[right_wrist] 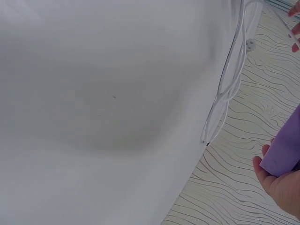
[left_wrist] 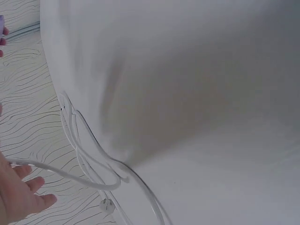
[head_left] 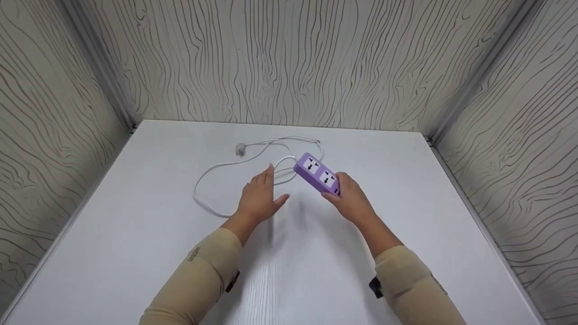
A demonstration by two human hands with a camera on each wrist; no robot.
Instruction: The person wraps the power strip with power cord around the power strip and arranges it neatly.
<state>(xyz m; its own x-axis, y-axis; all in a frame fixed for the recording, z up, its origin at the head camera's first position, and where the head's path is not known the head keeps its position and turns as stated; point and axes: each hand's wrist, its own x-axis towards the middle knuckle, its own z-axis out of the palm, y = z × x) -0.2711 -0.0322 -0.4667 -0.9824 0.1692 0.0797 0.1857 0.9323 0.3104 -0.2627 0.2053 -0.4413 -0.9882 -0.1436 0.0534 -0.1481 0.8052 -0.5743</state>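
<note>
My right hand (head_left: pixel 353 198) grips the near end of a purple power strip (head_left: pixel 308 177), thumb on one side and fingers on the other. The strip is raised and tilted, its white sockets facing up. In the right wrist view, the purple underside of the power strip (right_wrist: pixel 283 147) shows above the palm. Left of the strip, my left hand (head_left: pixel 258 199) is held with fingers straight and thumb spread away. A white cord (head_left: pixel 216 165) leaves the strip's far end and passes close behind the left fingers. The left wrist view shows this cord (left_wrist: pixel 70 176) overlapping that hand.
The cord lies in loose loops on the white table (head_left: pixel 149 203). Its plug (head_left: pixel 241 150) with a clear cover rests toward the back. Wood-grain panels (head_left: pixel 280 63) enclose the table at the back and both sides.
</note>
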